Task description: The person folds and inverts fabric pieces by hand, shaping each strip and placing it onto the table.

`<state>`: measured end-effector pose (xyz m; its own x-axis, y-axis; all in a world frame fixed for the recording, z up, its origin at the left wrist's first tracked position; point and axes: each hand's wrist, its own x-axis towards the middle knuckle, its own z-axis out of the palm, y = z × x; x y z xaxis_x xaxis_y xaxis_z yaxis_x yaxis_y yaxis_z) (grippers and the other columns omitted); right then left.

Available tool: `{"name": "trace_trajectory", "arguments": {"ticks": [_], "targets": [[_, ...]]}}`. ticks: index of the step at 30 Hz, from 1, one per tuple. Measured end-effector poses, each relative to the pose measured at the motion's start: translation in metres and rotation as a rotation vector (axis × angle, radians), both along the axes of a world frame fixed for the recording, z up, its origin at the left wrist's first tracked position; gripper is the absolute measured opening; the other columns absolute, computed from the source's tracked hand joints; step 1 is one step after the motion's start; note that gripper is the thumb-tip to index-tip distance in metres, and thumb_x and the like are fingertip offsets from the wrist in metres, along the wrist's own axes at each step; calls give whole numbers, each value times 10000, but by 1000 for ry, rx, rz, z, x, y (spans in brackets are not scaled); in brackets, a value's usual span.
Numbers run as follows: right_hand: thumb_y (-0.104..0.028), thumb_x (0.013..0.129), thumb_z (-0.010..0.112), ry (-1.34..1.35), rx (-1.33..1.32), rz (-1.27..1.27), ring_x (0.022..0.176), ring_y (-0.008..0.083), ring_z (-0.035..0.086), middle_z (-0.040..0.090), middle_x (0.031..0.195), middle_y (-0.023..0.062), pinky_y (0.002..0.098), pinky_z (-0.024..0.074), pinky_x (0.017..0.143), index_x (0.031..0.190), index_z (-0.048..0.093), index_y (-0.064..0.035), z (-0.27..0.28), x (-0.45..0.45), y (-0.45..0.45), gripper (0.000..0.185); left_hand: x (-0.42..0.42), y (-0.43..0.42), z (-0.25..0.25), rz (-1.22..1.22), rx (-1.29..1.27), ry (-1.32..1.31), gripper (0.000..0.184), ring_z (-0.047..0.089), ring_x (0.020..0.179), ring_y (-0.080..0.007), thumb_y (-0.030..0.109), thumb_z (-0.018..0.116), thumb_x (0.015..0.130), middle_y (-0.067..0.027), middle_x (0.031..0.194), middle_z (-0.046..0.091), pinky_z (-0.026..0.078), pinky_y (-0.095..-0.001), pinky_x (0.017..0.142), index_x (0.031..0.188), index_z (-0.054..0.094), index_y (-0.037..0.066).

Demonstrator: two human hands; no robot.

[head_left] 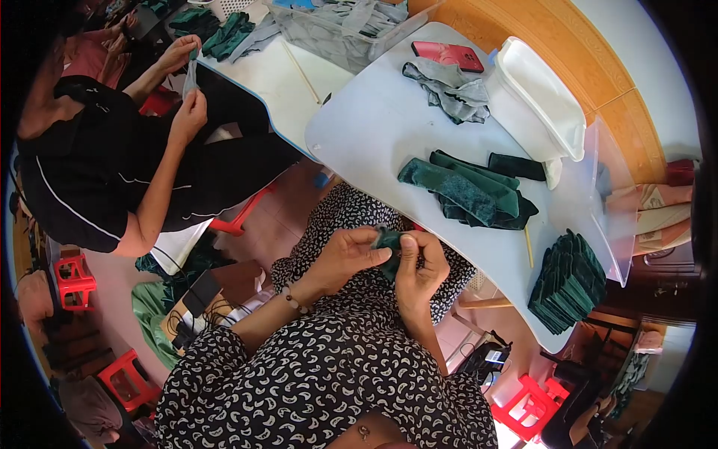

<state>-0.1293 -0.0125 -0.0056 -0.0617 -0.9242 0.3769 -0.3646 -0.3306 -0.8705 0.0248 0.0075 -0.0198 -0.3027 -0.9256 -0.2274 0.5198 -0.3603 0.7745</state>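
Above my lap, my left hand (348, 260) and my right hand (419, 274) both pinch a small piece of dark green velvet fabric (388, 241). Thumbs and forefingers close on it from either side, and part of the cloth is hidden by the fingers. Beyond my hands, several flat green velvet strips (464, 191) lie on the white table. A neat stack of folded green velvet pieces (568, 283) sits near the table's right end, with a thin wooden stick (529, 246) beside it.
A grey-green cloth (451, 91), a red phone (447, 56) and a white plastic bin (540, 97) stand on the table's far side. A clear tub (351, 37) holds grey fabric. At left, another person (82, 165) handles a small cloth. Red stools (129, 380) are on the floor.
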Motion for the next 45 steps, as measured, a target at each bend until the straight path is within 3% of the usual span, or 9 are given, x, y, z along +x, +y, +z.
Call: {"name": "trace_trajectory", "arguments": {"ticks": [5,9,12,17,21,25,30,42,45], "targets": [[-141,979,637,-27,111,-168,651,185,606,651,765,95,302,494,634,899,637,12,8,-13,-4,172,0,4,4,229,-8,-15,514,633,1091,-159,177,660,973,-109,1148,650,518,-322,958,1391,409,14],[-145,968,658,102,-2,-82,645,215,620,650,764,129,317,496,617,920,641,2,8,-5,-10,156,-9,8,7,49,90,22,664,624,1098,-175,194,671,968,-140,1235,610,513,-325,962,1459,254,35],[-146,968,661,80,67,-71,654,189,627,651,758,108,314,497,608,927,643,-4,10,1,-8,149,-27,7,13,177,-136,-158,654,617,999,-136,149,624,989,-105,1115,630,524,-298,907,1486,217,31],[-192,1034,563,-39,144,-85,647,79,429,538,696,8,261,388,583,878,592,3,11,-17,-17,252,0,6,24,112,-25,-163,406,570,701,-68,107,560,1004,-18,896,593,536,-228,625,1383,433,34],[-268,1053,529,-144,285,-66,686,58,372,464,704,-55,236,335,595,838,567,-1,26,-52,-25,345,36,6,33,209,-33,32,309,566,662,-68,94,621,956,-16,883,594,482,-201,588,1241,517,33],[-324,1051,534,-221,297,-56,570,20,386,492,681,-65,192,307,502,920,648,-39,38,-57,-24,334,43,5,38,120,-132,-145,344,597,695,-108,130,656,922,-34,932,609,522,-252,622,1223,520,30],[-330,1060,510,-315,313,-11,573,48,468,550,689,-25,204,373,513,951,643,-26,29,-51,-22,349,44,-2,41,210,-234,-219,359,669,891,-159,53,631,923,-96,1079,633,599,-328,845,1261,528,-9],[-280,1042,555,-416,375,-31,641,88,513,574,783,-1,242,471,608,935,621,-9,26,-43,-25,299,36,0,31,318,-166,-255,314,686,911,-168,199,660,977,-113,1074,676,627,-310,765,1197,608,-18],[-179,944,672,51,32,-226,818,200,587,637,913,119,313,491,698,993,642,9,37,-27,-22,196,37,2,38,318,-123,-105,315,691,902,-165,216,669,973,-114,1036,695,625,-307,746,1164,634,-31]]}}
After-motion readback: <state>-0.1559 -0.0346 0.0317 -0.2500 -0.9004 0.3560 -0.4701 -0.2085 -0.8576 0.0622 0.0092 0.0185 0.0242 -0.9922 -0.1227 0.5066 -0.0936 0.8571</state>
